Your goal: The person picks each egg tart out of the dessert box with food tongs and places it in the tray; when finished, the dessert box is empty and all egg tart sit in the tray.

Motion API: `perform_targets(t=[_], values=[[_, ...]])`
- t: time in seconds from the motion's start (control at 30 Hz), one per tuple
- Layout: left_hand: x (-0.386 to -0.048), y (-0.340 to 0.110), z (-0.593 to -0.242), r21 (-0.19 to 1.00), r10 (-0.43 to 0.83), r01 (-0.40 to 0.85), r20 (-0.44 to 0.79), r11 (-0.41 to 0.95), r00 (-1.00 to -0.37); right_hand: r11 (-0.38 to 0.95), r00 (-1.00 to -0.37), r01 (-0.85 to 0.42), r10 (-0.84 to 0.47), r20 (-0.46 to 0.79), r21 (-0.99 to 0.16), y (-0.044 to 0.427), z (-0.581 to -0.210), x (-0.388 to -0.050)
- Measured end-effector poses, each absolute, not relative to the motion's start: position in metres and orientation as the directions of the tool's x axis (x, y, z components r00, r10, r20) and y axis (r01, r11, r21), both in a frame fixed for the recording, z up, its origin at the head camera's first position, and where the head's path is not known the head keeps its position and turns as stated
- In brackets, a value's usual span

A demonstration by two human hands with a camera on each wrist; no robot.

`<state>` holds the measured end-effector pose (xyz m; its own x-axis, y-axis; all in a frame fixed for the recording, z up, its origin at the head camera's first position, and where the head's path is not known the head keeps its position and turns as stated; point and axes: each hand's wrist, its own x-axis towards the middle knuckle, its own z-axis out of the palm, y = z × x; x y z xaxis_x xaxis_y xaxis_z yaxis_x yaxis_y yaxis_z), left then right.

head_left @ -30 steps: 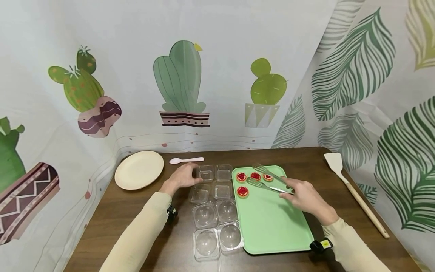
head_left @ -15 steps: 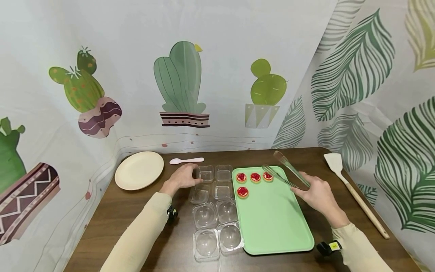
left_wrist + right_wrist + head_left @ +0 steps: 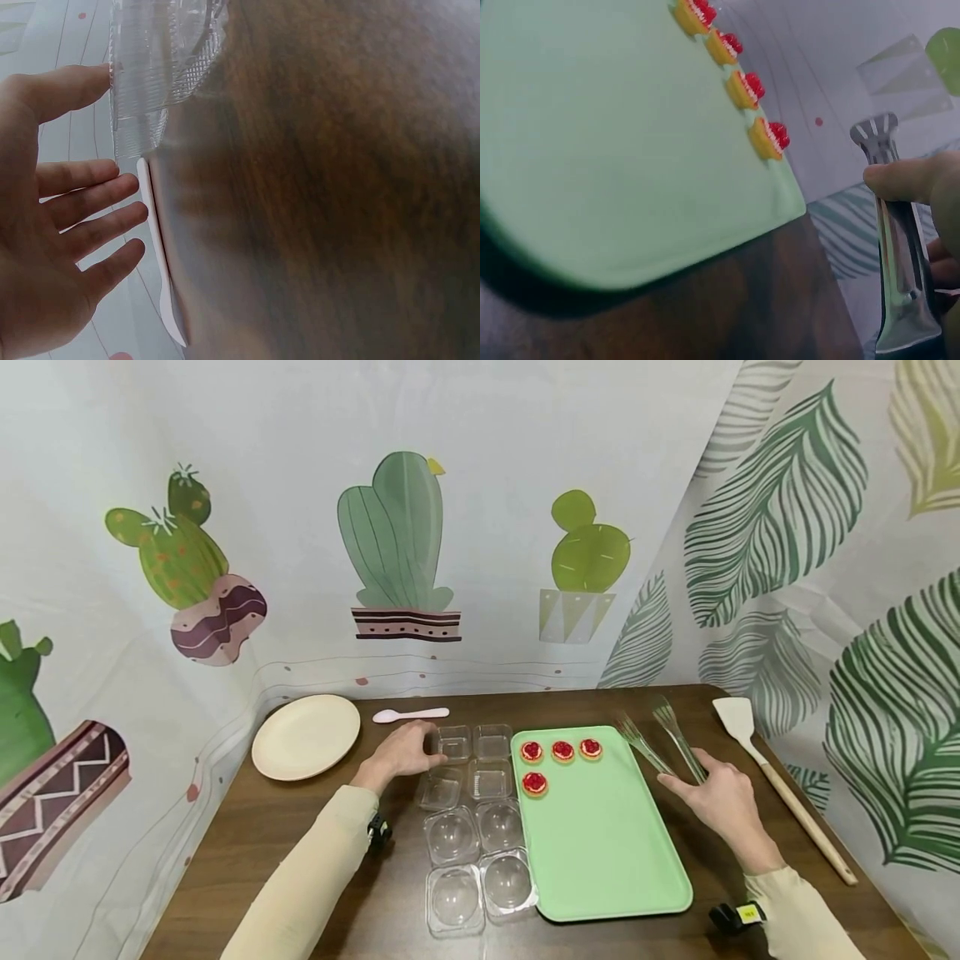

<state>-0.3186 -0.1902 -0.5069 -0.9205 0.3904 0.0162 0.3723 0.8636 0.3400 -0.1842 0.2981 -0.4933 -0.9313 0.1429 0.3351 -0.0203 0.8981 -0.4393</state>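
My left hand (image 3: pixel 403 750) is beside the clear plastic containers (image 3: pixel 452 743), with thumb and index fingertips against one container's edge. In the left wrist view its fingers are spread and fairly straight near that clear container (image 3: pixel 142 90). With my right hand (image 3: pixel 723 797) I hold metal serving tongs (image 3: pixel 682 747) by the handles, slotted ends apart and nothing between them. The tongs are off the right side of the green tray (image 3: pixel 600 852). Several small red-topped tarts (image 3: pixel 535 784) sit at the tray's far left; they show as red-and-yellow tarts (image 3: pixel 744 90) in the right wrist view.
A cream plate (image 3: pixel 306 737) lies at the back left, with a pink spoon (image 3: pixel 411 715) beside it. The domed lids (image 3: pixel 454 897) lie nearer me, left of the tray. A white-headed spatula (image 3: pixel 787 793) with a wooden handle lies along the right edge.
My right hand has moved right with the tongs, from over the tarts to beyond the tray's right edge. The tarts and my left hand have stayed in place.
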Motion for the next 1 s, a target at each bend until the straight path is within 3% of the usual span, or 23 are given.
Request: perform_targets(t=[1.0], values=[[-0.319,-0.19,-0.507,0.343,0.376,0.352,-0.004,0.871,-0.927,0.956,-0.921,0.052,0.158,0.356,-0.289,0.318,-0.544,-0.18]])
